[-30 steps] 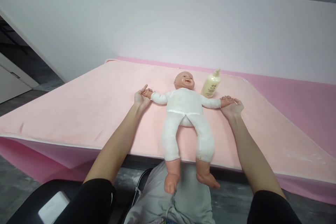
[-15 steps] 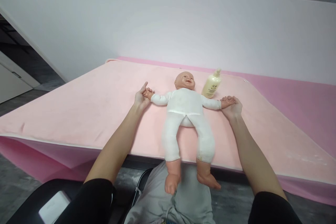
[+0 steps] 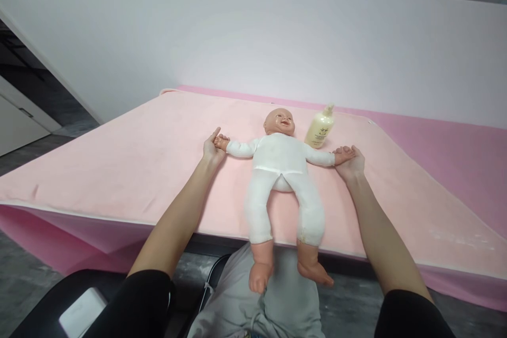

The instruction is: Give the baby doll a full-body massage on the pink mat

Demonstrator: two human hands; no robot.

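Note:
A baby doll (image 3: 280, 153) in a white cloth body lies on its back, arms stretched out sideways and legs towards me. Its bare feet hang past the table's front edge. At the left, my left hand (image 3: 213, 149) is closed around the doll's hand (image 3: 222, 141), with my thumb pointing up. Over on the right, my right hand (image 3: 352, 166) holds the doll's other hand (image 3: 344, 155), which lies across my palm and fingers. A pale yellow pump bottle (image 3: 319, 128) leans slightly beside the doll's head, between the head and my right hand.
A light pink cloth (image 3: 119, 158) covers the table, with a darker pink cover (image 3: 467, 163) under it. Behind stands a white partition (image 3: 253, 37). A white box-like object (image 3: 82, 312) rests on a black chair (image 3: 43, 306) at lower left.
My left hand and the doll's hand in it have shifted slightly to the left, and my left thumb sits a little lower. My right hand has hardly moved.

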